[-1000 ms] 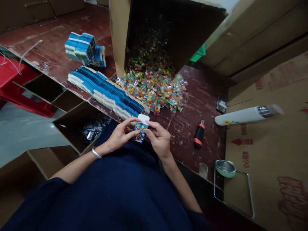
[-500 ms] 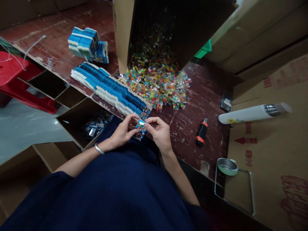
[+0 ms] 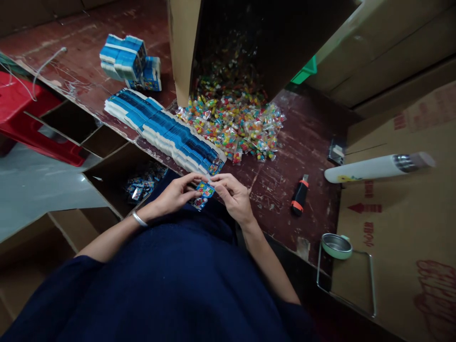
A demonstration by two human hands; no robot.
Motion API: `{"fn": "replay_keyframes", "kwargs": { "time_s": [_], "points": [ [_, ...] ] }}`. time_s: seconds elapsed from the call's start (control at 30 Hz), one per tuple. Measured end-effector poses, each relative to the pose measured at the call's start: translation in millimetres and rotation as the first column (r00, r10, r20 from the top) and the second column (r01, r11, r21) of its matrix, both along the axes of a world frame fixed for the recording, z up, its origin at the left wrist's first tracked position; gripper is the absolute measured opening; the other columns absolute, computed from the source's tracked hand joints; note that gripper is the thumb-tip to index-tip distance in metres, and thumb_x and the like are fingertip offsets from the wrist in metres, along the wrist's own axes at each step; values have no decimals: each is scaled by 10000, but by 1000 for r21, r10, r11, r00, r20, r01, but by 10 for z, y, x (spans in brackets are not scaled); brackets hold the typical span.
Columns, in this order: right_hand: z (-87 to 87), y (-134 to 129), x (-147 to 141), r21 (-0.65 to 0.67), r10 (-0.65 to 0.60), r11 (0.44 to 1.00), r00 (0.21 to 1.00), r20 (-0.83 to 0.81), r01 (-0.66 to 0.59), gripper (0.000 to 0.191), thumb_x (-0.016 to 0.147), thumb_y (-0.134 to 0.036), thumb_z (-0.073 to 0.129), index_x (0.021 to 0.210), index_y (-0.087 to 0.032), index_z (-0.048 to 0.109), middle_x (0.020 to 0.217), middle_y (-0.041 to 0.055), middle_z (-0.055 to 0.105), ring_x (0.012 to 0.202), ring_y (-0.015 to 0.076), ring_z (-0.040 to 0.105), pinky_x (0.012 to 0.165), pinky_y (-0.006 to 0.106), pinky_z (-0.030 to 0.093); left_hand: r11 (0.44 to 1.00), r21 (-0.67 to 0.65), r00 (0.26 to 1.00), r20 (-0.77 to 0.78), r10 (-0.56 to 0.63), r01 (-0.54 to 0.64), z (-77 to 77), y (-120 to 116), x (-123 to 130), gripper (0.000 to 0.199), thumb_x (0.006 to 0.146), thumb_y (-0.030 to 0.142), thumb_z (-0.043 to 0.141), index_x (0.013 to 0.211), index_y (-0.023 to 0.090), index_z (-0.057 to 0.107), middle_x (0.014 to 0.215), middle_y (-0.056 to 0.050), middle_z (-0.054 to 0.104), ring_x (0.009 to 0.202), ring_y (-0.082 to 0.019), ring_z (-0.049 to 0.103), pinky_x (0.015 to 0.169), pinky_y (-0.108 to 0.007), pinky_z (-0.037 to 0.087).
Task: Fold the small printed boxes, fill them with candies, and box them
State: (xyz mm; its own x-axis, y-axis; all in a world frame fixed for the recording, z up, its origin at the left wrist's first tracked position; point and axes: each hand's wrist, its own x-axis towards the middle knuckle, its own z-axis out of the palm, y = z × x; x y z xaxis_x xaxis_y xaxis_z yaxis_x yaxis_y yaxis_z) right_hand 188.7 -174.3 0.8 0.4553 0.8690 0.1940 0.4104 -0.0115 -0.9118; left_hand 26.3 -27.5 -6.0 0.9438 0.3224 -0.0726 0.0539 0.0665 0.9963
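Observation:
Between my fingers is a small blue printed packet (image 3: 204, 194), held at the table's front edge. My left hand (image 3: 178, 192) is closed on its left side, thumb on the front. The fingers of my right hand (image 3: 233, 195) pinch its upper right corner, where something whitish shows, too small to make out. Just beyond my hands lies a long row of stacked blue and white packets (image 3: 164, 130). Behind the row, small clear bags of colourful candies (image 3: 238, 126) spill from a tipped cardboard box (image 3: 183, 52).
A black and orange utility knife (image 3: 299, 195) lies to the right, near a white bottle (image 3: 366, 170). More blue packets (image 3: 124, 59) are piled at the back left. Below the table edge, an open carton (image 3: 107, 190) holds filled blue packets (image 3: 144, 185). A red stool (image 3: 32, 114) stands left.
The packet has turned and dropped slightly, showing more of its printed front. My fingers have shifted along its top edge, and my left hand has moved slightly left.

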Motion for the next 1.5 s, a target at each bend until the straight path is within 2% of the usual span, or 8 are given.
{"fn": "replay_keyframes", "kwargs": {
  "time_s": [0.1, 0.27, 0.57, 0.77, 0.93, 1.1, 1.27, 1.5],
  "points": [
    [-156, 9, 65, -37, -73, 996, 980, 184, 81, 308, 883, -424, 760, 1130, -249, 704, 1211, 99, 703, 1152, 271, 663, 918, 431, 597, 977, 200, 993, -110, -52, 73, 94, 353, -200, 332, 891, 219, 677, 1223, 221, 660, 1118, -48, 737, 821, -161, 702, 763, -273, 564],
    [-469, 91, 154, -108, -77, 983, 874, 480, 146, 321, 827, -269, 805, 1112, -224, 664, 1215, 134, 717, 1180, 324, 655, 1034, 522, 541, 834, 550, 972, -170, 160, -41, 200, 775, -480, 368, 817, 231, 770, 1180, 205, 718, 1134, -45, 739, 1034, -224, 662, 947, -320, 526],
    [-431, 23, 76, 60, -198, 978, 786, 585, 202, 133, 918, -130, 566, 904, -231, 650, 1005, 90, 786, 946, 244, 754, 876, 412, 610, 996, -81, 985, -170, 26, -40, -44, 290, -68, 340, 867, 464, 753, 907, 139, 663, 996, -93, 765, 928, -199, 727, 809, -309, 569],
    [-248, -153, -232, 204, -209, 973, 794, 570, 110, 192, 861, -87, 611, 895, -275, 626, 1139, 86, 779, 1085, 259, 745, 918, 457, 623, 755, -649, 995, -95, 37, -90, -156, -2, 246, 460, 847, 565, 760, 985, 135, 669, 1096, -147, 774, 1027, -246, 759, 928, -394, 598],
    [-123, -199, -321, 107, -1, 993, 899, 439, -52, 139, 892, -201, 665, 1007, -279, 658, 1133, 76, 770, 1074, 260, 740, 940, 463, 621, 729, -682, 998, -31, 45, -54, -105, 47, 256, 542, 727, 509, 880, 1095, 160, 687, 1187, -152, 759, 1048, -267, 753, 912, -376, 600],
    [44, -140, -128, -83, 39, 996, 969, 245, -19, 479, 894, -455, 736, 1308, -260, 594, 898, 17, 716, 741, 176, 687, 714, 317, 598, 801, -585, 991, 48, -122, 127, -57, 80, 146, 575, 672, 370, 939, 1176, 182, 736, 1195, -129, 759, 1083, -231, 727, 952, -302, 548],
    [116, -81, -38, -125, 117, 986, 990, 79, -106, 284, 841, -456, 787, 892, -244, 606, 607, -73, 582, 501, 113, 538, 503, 241, 446, 855, -493, 979, -25, -201, 163, -61, 16, 82, 478, 683, 392, 918, 1080, 163, 781, 948, -71, 780, 868, -199, 721, 815, -306, 546],
    [-65, -36, -211, -35, -224, 975, 956, -187, 222, 344, 805, -410, 814, 1040, -242, 628, 930, 12, 726, 772, 166, 705, 670, 269, 564, 924, -361, 992, -55, 114, -126, -133, -91, 147, 401, 704, 440, 892, 934, 132, 779, 876, -42, 763, 776, -159, 666, 746, -269, 518]
  ]
}}
